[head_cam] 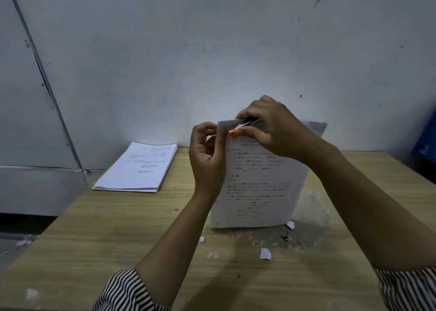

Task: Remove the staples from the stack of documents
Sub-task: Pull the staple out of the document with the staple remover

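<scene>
Documents [259, 181], thin white printed sheets, stand upright, corner pinched by both hands

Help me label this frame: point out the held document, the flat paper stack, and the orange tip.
held document [257, 188], head view, middle of its printed front page.
flat paper stack [139, 169], head view, centre of the top sheet.
orange tip [233, 134], head view, on the orange part at the document's top corner.

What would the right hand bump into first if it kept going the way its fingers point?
The right hand points left along the top of the upright white printed document, so it would probably meet the left hand pinching that top corner first. Depth is hard to judge.
</scene>
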